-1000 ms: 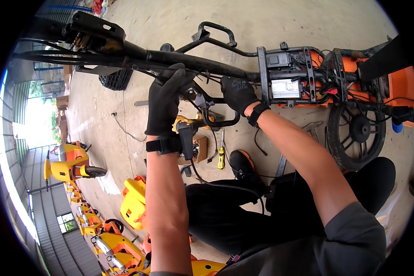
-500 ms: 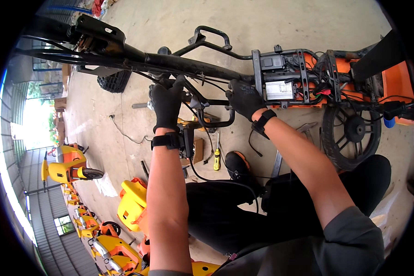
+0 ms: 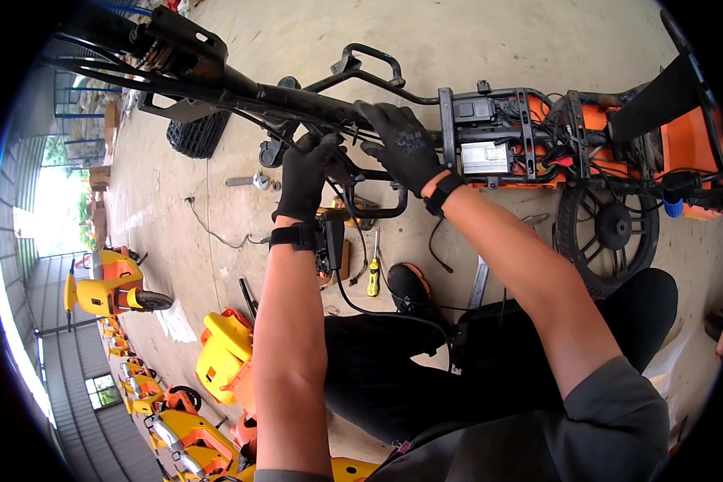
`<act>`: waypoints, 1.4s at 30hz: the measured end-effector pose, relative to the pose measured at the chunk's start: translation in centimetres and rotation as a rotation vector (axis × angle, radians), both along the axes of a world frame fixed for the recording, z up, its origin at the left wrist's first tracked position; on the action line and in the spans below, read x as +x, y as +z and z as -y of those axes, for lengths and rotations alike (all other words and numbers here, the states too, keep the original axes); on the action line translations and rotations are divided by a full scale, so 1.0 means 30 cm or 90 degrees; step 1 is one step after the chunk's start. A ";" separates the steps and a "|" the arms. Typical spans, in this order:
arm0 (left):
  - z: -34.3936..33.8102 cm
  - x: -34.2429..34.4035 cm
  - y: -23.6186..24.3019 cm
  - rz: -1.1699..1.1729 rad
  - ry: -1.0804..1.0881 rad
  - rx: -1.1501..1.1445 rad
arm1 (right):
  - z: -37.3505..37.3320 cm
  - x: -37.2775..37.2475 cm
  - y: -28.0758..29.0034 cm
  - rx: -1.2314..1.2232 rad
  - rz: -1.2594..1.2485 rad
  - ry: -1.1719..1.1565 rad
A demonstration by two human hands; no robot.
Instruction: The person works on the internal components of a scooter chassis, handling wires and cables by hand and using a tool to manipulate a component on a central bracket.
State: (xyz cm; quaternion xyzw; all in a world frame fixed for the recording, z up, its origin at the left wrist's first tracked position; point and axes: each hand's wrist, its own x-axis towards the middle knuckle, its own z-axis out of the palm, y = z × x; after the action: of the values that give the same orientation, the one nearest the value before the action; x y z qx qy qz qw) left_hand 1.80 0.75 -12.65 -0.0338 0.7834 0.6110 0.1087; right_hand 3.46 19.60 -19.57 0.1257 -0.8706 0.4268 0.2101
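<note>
A stripped black scooter frame (image 3: 305,103) stretches across the upper view, with thin cables running along its main tube. Below that tube is my gloved left hand (image 3: 307,178), its fingers curled closed near the cables; whatever they hold is hidden. My gloved right hand (image 3: 408,149) reaches over the tube from the right, fingers and thumb apart, close to a cable tie. Under the hands a bent black tube bracket (image 3: 381,210) sticks out from the frame. Farther right, a silver controller box (image 3: 485,157) sits among the wiring.
A yellow-handled screwdriver (image 3: 373,277), an adjustable wrench (image 3: 253,181) and a metal wrench (image 3: 479,283) lie on the floor. A black wheel (image 3: 614,229) stands by my right knee. Yellow body panels (image 3: 225,361) lie left of me; yellow scooters (image 3: 112,283) line the far left.
My right hand has moved left and up onto the main tube, its fingers spreading. My left hand has shifted slightly right and down, and the frame's left end has tilted a little.
</note>
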 end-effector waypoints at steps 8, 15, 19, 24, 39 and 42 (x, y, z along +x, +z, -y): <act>0.000 -0.007 -0.014 -0.028 0.018 -0.020 | 0.035 -0.098 -0.033 0.096 -0.104 -0.001; -0.007 0.000 -0.012 -0.046 0.046 -0.087 | 0.062 -0.100 -0.011 0.086 -0.062 0.020; -0.010 -0.007 -0.015 -0.062 0.025 -0.097 | 0.057 -0.100 -0.008 0.132 -0.058 0.003; -0.001 -0.006 -0.014 -0.054 0.040 -0.105 | 0.076 -0.116 -0.023 0.178 -0.107 -0.021; -0.009 -0.012 -0.024 -0.071 0.034 -0.091 | 0.068 -0.158 0.004 0.257 -0.061 -0.004; -0.005 -0.008 -0.031 -0.067 0.032 -0.124 | 0.025 -0.115 0.003 0.133 -0.059 0.093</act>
State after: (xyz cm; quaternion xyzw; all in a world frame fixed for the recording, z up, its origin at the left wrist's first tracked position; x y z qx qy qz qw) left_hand 1.56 0.92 -13.57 -0.0315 0.8425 0.5356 0.0484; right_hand 0.01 18.85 -19.49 0.2297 -0.8882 0.3415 0.2041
